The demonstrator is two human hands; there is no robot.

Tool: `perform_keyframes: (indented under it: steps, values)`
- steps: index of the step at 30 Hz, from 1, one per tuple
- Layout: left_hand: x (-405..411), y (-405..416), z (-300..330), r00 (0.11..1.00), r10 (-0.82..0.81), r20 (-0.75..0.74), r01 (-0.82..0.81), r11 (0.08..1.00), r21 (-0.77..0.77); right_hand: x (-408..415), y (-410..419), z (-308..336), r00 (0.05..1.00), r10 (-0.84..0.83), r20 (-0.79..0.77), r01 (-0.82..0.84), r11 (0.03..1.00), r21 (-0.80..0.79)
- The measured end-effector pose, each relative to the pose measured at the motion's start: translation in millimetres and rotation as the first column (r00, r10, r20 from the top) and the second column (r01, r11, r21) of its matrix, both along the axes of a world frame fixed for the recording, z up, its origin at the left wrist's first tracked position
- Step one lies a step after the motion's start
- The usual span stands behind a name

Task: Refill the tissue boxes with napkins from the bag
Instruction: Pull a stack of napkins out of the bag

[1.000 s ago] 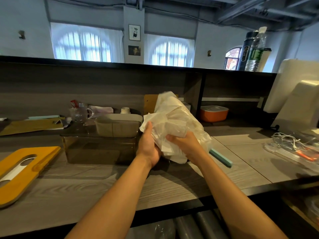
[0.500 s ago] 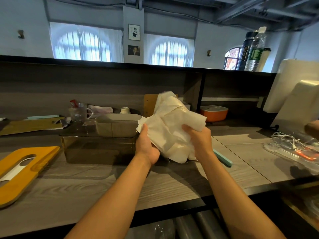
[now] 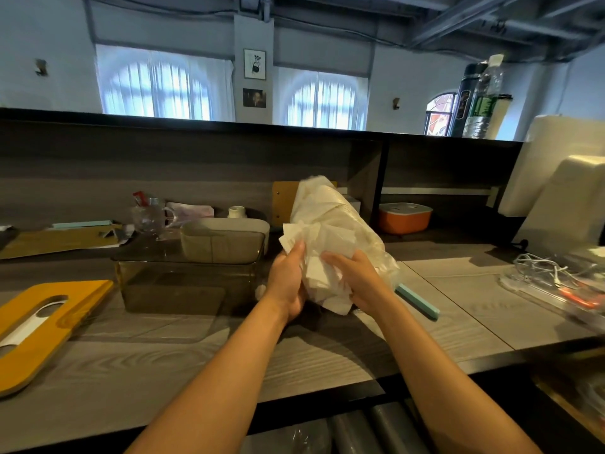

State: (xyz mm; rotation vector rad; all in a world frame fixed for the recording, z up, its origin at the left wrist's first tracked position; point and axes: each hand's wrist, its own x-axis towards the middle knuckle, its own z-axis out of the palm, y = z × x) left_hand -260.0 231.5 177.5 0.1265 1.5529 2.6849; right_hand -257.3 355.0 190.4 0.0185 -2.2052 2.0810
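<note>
Head view, taking the smoky clear tissue box (image 3: 183,283) on the grey wood counter (image 3: 157,365) as the landmark. Far to its left, at the counter's near edge, lies an orange lid with an oval slot (image 3: 42,326). Behind the box and to its left stand a glass mug (image 3: 149,217) and a flat brown envelope (image 3: 55,240). Directly behind the box, touching or nearly touching its rear wall, sits a beige tub (image 3: 222,239), with a small white jar (image 3: 237,212) behind that.

Just to the right of the box the left hand (image 3: 288,283) is curled around the near left side of a bundle of white napkins (image 3: 314,257), thumb up against the paper. The napkins spill from the open mouth of a clear plastic bag (image 3: 330,217), which leans up and away toward the shelf wall. The right hand (image 3: 357,280) grips the bundle's right side, fingers wrapped into napkins and plastic together; how much is bag and how much is paper under those fingers cannot be told. The bundle is raised off the counter, beside the box and not in it.

Further right of the box, a pale teal strip (image 3: 417,299) lies on the counter below the right wrist. An orange container with a white lid (image 3: 404,217) sits in the shelf recess, and a tangle of white cables (image 3: 540,267) rests on a clear tray at the far right.
</note>
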Motion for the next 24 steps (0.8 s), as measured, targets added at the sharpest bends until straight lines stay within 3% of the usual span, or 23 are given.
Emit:
perform_keyframes:
  steps: [4,10,12,14,16,21,24]
  values:
    - [-2.5,-0.7,0.1,0.986,0.163,-0.015,-0.164,0.981,-0.103,-2.0,4.0,-2.3,1.000,-0.008,-0.030,0.008,1.000,0.009]
    - [-4.3,-1.5,1.9,0.988,0.147,0.056,-0.145,0.989,-0.031,-6.4,9.6,0.6,0.963,-0.230,-0.142,0.228,0.973,-0.030]
    - [-3.8,-3.6,2.1,0.982,0.171,0.080,-0.166,0.984,-0.058,-6.1,12.7,0.5,0.932,-0.297,-0.208,0.279,0.954,-0.114]
    - [-3.2,-5.6,2.1,0.990,0.103,0.094,-0.096,0.992,-0.077,-2.7,15.1,3.9,0.940,-0.263,-0.217,0.195,0.937,-0.289]
    - [-2.6,-5.6,1.8,0.995,-0.032,0.092,0.032,0.999,-0.004,-0.6,13.9,6.4,0.957,-0.154,-0.245,0.055,0.928,-0.368]
    - [-3.9,-7.4,0.9,0.975,-0.215,0.052,0.213,0.976,0.040,-7.9,8.2,-4.2,0.984,-0.053,-0.169,0.055,0.998,0.009]
    - [-1.0,-7.8,3.9,0.970,-0.243,0.017,0.242,0.970,0.030,-7.3,7.0,-4.9,0.989,-0.004,-0.148,0.019,0.995,0.098]
